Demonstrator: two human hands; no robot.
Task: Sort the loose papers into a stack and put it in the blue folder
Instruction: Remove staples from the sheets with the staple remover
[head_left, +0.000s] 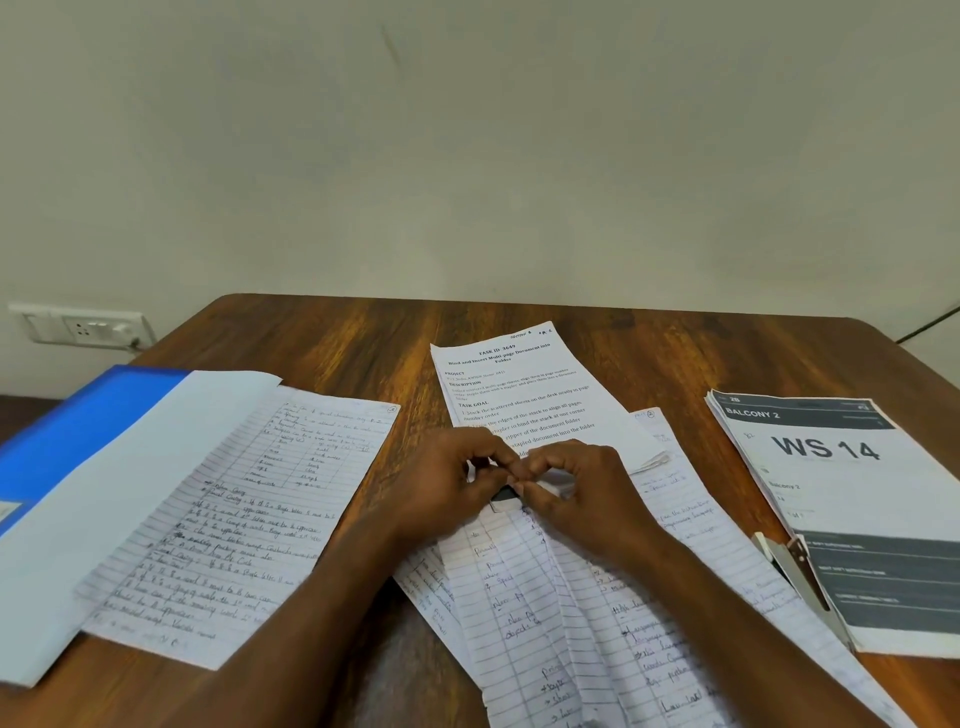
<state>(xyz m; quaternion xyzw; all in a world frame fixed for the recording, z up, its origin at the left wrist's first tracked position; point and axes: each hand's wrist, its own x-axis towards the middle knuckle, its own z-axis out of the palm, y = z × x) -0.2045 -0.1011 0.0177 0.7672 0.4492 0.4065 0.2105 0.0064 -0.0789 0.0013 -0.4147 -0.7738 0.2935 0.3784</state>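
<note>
Left hand (451, 480) and right hand (582, 493) pinch crumpled lined handwritten sheets (524, 587) mid wooden tabletop (363, 332); blue folder (78, 431) at left edge.

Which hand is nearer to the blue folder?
Left. The left hand is at the table's middle, on the side of the blue folder; the right hand touches it from the far side, farther away.
</note>
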